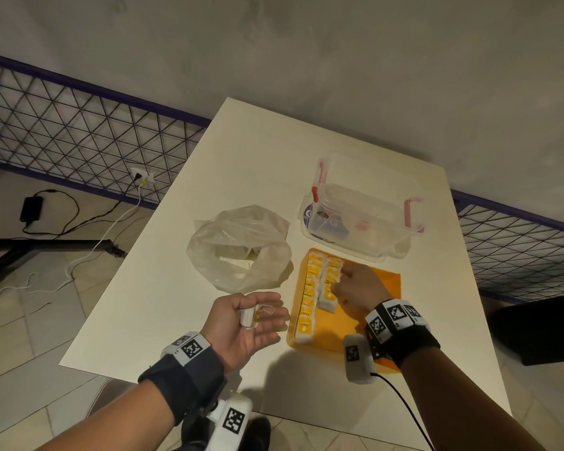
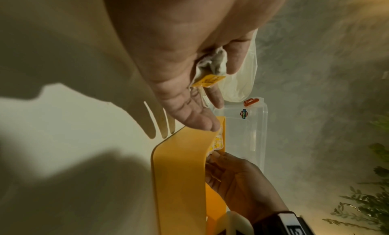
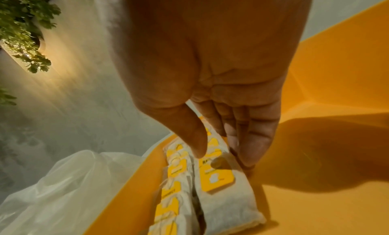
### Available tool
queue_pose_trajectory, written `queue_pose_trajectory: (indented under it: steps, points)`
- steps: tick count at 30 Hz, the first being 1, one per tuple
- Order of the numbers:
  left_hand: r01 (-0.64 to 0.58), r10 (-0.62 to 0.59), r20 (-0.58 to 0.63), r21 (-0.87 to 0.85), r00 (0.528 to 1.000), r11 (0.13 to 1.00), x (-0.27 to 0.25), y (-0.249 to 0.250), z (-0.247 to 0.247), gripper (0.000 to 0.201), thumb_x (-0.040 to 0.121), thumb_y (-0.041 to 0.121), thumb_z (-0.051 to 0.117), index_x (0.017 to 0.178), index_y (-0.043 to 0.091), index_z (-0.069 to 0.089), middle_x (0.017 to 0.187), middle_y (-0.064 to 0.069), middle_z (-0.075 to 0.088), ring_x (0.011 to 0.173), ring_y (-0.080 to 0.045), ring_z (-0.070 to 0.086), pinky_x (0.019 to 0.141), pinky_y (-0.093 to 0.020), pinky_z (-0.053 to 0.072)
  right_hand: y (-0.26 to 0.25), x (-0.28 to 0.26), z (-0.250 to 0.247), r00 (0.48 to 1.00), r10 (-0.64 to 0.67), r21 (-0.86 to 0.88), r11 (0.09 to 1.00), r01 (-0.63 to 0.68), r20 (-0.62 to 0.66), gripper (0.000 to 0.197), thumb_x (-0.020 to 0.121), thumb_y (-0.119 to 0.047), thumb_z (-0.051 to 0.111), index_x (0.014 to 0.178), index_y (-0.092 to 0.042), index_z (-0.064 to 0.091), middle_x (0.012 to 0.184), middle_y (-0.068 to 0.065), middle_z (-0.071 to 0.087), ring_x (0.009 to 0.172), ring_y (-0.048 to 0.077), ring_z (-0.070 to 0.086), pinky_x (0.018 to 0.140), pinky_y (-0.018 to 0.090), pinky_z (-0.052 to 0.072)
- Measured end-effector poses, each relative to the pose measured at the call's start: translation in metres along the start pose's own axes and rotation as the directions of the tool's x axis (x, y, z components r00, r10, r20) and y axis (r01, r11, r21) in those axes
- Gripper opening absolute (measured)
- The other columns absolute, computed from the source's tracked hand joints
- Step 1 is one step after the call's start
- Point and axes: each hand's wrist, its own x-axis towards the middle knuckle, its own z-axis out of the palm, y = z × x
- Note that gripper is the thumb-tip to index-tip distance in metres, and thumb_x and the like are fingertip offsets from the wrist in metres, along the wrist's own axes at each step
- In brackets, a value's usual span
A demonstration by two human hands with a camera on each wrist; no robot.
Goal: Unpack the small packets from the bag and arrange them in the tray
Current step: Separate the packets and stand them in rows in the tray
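An orange tray (image 1: pixel 375 307) lies on the white table (image 1: pixel 163 307), right of a crumpled clear plastic bag (image 1: pixel 238 249). One long row of white packets with yellow tags (image 1: pixel 307 297) runs along the tray's left wall, with a shorter second row (image 1: pixel 329 283) beside it. My right hand (image 1: pixel 342 281) is over that second row (image 3: pixel 227 197), thumb on top and straight fingers against its right side. My left hand (image 1: pixel 267 315) hovers palm up left of the tray, its thumb pinning a small packet (image 1: pixel 250 317) with a loose string against the palm (image 2: pixel 210 72).
A clear lidded container with red clips (image 1: pixel 355 209) stands just behind the tray. The table's near edge runs below my wrists. Cables and a power adapter (image 1: pixel 31 208) lie on the tiled floor at left; a wire mesh fence (image 1: pixel 79 135) lines the wall.
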Motion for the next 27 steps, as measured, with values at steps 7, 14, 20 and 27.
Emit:
queue_pose_trajectory:
  steps: [7,14,20,27]
  points:
    - [0.026,-0.014,0.061,-0.192,0.998,0.981,-0.006,0.005,0.004,0.051,0.087,0.015,0.036,0.13,-0.002,0.057,0.128,-0.028,0.061,0.12,-0.043,0.059,0.115,-0.056,0.028,-0.038,-0.044,-0.005,0.969,-0.182,-0.201,0.968,0.147,-0.166,0.028,0.091,-0.021,0.061,0.117,-0.014,0.063,0.11,0.001,0.064,0.103,0.021,0.06,0.081,0.026,0.042]
    - [0.014,0.049,0.164,-0.363,0.985,0.932,-0.012,0.006,0.015,0.054,0.085,0.014,0.031,0.128,0.003,0.062,0.129,-0.025,0.061,0.115,-0.04,0.062,0.111,-0.059,0.032,-0.069,-0.08,0.052,0.928,-0.291,0.087,0.957,0.278,0.234,0.01,0.08,-0.025,0.072,0.089,-0.021,0.075,0.094,-0.011,0.073,0.089,0.003,0.067,0.08,0.023,0.054]
    - [-0.024,0.092,0.162,-0.38,0.982,0.925,-0.014,0.006,0.012,0.056,0.083,0.015,0.032,0.128,0.005,0.063,0.129,-0.022,0.06,0.117,-0.035,0.06,0.112,-0.053,0.032,-0.068,-0.077,0.075,0.944,-0.25,0.236,0.951,0.199,0.215,0.016,0.076,-0.018,0.08,0.084,-0.021,0.066,0.083,-0.004,0.068,0.077,0.01,0.067,0.073,0.033,0.056]
    - [-0.05,0.132,0.184,-0.393,0.974,0.918,-0.013,0.001,0.007,0.061,0.081,0.017,0.025,0.127,0.004,0.063,0.113,-0.02,0.063,0.09,-0.029,0.067,0.087,-0.046,0.047,-0.069,-0.077,0.086,0.952,-0.258,0.184,0.956,0.228,0.163,0.019,0.073,-0.019,0.079,0.085,-0.02,0.065,0.077,0.006,0.068,0.071,0.018,0.067,0.068,0.036,0.056]
